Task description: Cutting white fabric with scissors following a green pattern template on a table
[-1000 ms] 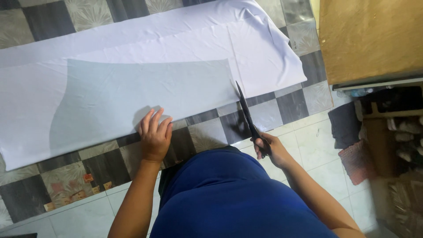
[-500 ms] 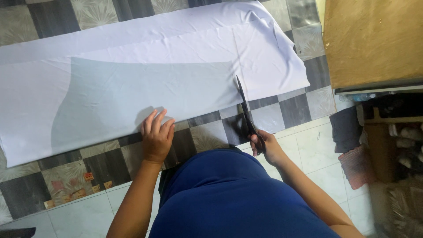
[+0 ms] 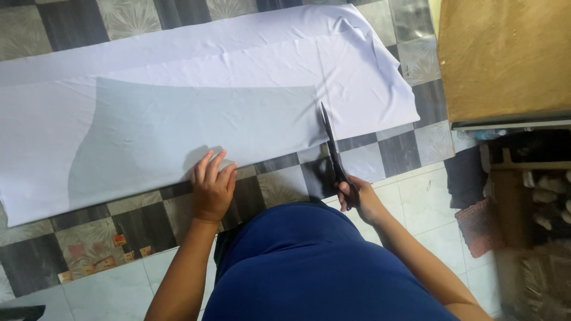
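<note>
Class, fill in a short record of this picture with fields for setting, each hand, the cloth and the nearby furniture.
Setting: checkered tile floor, seen from above
Left hand: left hand flat on the near edge of the grey piece
Right hand: right hand grips black scissors, blades at the grey piece's right end
Cloth: grey piece lies on a wider white fabric spread on the floor
Furniture: brown wooden surface at upper right
</note>
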